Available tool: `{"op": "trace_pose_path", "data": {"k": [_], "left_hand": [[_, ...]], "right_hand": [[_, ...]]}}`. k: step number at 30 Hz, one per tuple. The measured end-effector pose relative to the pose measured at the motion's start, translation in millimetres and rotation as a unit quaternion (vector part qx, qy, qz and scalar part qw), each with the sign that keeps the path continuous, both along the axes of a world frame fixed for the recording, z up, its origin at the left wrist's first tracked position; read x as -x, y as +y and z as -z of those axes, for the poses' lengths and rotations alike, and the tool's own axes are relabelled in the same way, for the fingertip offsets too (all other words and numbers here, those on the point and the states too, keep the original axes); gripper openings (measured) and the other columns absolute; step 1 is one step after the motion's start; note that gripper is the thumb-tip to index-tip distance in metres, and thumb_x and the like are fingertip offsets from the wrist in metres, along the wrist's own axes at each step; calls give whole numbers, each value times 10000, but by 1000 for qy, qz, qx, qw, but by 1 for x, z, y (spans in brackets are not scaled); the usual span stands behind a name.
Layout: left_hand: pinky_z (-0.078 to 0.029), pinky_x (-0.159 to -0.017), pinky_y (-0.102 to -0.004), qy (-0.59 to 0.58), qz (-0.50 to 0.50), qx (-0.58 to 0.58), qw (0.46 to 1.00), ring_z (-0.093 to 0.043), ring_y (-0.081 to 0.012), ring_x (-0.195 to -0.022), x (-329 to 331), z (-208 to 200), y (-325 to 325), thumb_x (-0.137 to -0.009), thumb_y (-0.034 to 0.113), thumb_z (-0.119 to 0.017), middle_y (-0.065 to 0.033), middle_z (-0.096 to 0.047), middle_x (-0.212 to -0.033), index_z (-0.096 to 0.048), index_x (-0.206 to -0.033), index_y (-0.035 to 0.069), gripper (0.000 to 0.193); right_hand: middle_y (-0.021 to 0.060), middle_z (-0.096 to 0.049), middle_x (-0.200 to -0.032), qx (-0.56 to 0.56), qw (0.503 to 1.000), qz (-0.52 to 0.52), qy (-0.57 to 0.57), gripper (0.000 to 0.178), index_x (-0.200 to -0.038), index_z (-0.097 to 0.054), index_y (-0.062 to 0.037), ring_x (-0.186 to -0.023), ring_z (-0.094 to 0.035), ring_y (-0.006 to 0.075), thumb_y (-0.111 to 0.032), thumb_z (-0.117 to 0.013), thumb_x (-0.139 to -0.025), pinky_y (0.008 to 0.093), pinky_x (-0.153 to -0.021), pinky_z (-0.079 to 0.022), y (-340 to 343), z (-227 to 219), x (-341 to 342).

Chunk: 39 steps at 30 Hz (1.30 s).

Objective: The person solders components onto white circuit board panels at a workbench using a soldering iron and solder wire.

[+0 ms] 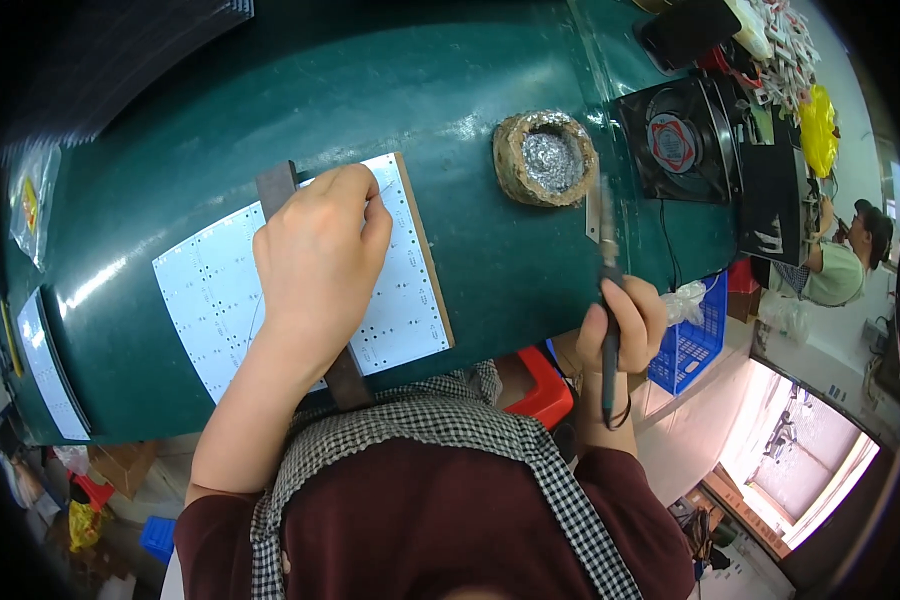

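Observation:
My left hand [320, 255] rests on a white circuit board [210, 290] dotted with rows of small pads, fingers pinched together near the board's far edge, apparently on a thin wire. The board lies on a brown backing plate [425, 250] on the green table [270, 110]. My right hand [625, 325] grips a dark soldering iron [607, 270] like a pen, off the table's right edge. The iron's tip points toward a round brown holder [545, 158] with crumpled silvery wool in its middle.
A black square fan [675, 140] stands at the far right of the table, with a pile of small white parts [785, 45] behind it. Another white board [45, 370] lies at the left edge. A blue crate [695, 345] and a red stool [545, 385] sit below. Another person [845, 260] sits at far right.

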<state>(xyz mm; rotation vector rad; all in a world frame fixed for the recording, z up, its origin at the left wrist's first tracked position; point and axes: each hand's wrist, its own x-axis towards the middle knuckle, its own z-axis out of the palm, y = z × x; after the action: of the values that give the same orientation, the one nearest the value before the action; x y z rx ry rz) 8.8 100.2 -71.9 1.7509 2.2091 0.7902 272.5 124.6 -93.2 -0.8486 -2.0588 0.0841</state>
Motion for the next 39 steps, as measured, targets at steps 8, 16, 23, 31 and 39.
{"op": "trace_pose_path", "data": {"k": [8, 16, 23, 31, 39], "left_hand": [[-444, -518, -381, -12, 18, -8, 1000, -610, -274, -635, -1, -2, -2, -761, 59, -606, -79, -623, -726, -560, -753, 42, 50], [-444, -512, -376, -58, 18, 0, 998, -605, -279, -610, 5, 1, 0, -749, 55, -601, -89, -626, -743, -570, -766, 37, 40], [-448, -514, -375, -23, 30, -7, 999, -603, -285, -609, 6, 3, 5, -754, 69, -598, -100, -625, -742, -571, -753, 26, 51], [-479, -649, -349, -24, 2, 35, 999, -629, -286, -741, 4, 4, 9, -766, 64, -611, -123, -668, -836, -600, -793, 14, 57], [-483, -639, -336, -16, -1, 33, 999, -631, -282, -729, 2, 4, 10, -755, 52, -620, -117, -661, -825, -591, -783, 8, 60]], "right_hand": [[61, -532, -779, 15, 995, -96, -37, 357, -935, -720, -136, -643, -583, 222, -53, -745, -588, 300, -535, -483, 2, -3, 22], [51, -484, -868, 17, 972, -196, -125, 442, -918, -748, -180, -688, -574, 203, -96, -705, -487, 275, -561, -477, 11, 3, 35], [94, -623, -760, 227, 959, -123, 119, 203, -915, -681, -11, -653, -609, 197, -34, -714, -715, 263, -548, -467, 18, -5, 60], [88, -635, -698, 364, 904, -44, 218, 91, -848, -679, 29, -615, -601, 145, -8, -622, -788, 240, -562, -440, 22, 0, 85], [101, -663, -740, 356, 915, -54, 181, 93, -846, -680, 24, -630, -619, 165, 14, -638, -764, 247, -581, -464, 23, -1, 90]]}}
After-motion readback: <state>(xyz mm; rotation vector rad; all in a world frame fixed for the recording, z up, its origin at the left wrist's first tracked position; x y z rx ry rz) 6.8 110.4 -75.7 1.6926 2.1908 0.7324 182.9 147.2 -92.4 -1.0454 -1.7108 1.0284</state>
